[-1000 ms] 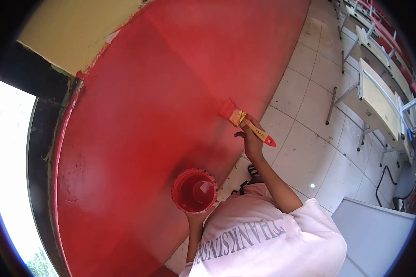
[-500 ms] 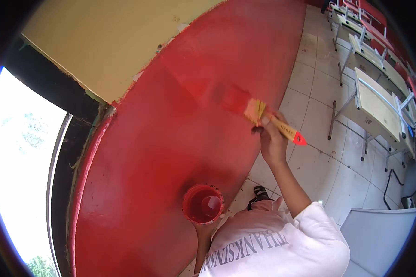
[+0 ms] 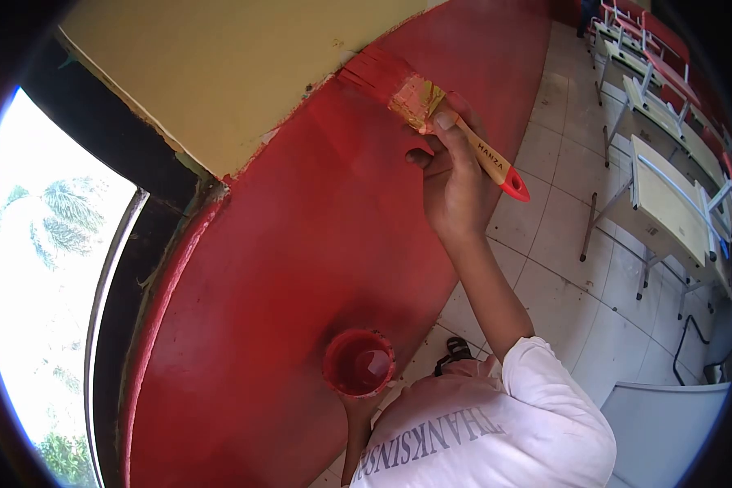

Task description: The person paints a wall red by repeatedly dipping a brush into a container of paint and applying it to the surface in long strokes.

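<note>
My right hand (image 3: 455, 183) grips the wooden handle of a paintbrush (image 3: 490, 156) marked MANZA, with a red tip. Its wide bristles, coated in red paint, lie at the upper part of the red wall (image 3: 301, 228), close to the border with the yellow wall (image 3: 211, 73). Down near my body, my left hand (image 3: 364, 404) holds a paint pot (image 3: 359, 363) from below. The pot's rim is smeared red, and red paint shows inside. Most of my left hand's fingers are hidden under the pot.
A black window frame (image 3: 114, 106) and bright window opening (image 3: 57, 220) are on the left. School desks (image 3: 667, 195) with metal legs line the right side. Pale tiles cover the floor (image 3: 561, 285). A grey panel-like piece (image 3: 659, 431) stands at lower right beside me.
My right hand and the paintbrush have moved up and left, bringing the bristles from the middle of the red wall to its yellow border. My left hand and the pot stay nearly still.
</note>
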The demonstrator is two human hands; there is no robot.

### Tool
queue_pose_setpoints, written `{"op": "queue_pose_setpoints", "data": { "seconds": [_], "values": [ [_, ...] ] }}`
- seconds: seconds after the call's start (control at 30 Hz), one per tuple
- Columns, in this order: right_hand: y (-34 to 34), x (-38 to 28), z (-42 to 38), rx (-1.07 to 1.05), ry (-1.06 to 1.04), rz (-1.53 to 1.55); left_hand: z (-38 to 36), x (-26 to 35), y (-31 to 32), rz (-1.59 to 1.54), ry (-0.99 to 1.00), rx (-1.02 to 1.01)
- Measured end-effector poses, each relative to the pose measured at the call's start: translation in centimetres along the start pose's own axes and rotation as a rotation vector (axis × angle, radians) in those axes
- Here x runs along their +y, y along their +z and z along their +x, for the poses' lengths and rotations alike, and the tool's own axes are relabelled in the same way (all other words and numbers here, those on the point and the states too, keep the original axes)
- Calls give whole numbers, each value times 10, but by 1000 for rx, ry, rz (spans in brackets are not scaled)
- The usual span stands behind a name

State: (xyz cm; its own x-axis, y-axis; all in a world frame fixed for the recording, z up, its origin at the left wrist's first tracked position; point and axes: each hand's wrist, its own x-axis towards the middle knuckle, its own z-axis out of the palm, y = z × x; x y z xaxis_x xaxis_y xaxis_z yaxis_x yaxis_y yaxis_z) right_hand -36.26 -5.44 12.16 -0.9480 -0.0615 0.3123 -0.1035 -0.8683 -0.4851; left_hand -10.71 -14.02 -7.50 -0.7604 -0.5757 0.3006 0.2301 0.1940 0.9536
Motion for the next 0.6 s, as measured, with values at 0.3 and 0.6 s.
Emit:
{"op": "queue_pose_setpoints", "data": {
  "seconds": [0.3, 0.6],
  "values": [
    [-16, 14, -8, 5, 42, -72, -8, -20, -12, -20, -88, 26],
    [-68, 38, -32, 47, 130, -161, -5, -9, -4, 38, -78, 87]
  ]
}}
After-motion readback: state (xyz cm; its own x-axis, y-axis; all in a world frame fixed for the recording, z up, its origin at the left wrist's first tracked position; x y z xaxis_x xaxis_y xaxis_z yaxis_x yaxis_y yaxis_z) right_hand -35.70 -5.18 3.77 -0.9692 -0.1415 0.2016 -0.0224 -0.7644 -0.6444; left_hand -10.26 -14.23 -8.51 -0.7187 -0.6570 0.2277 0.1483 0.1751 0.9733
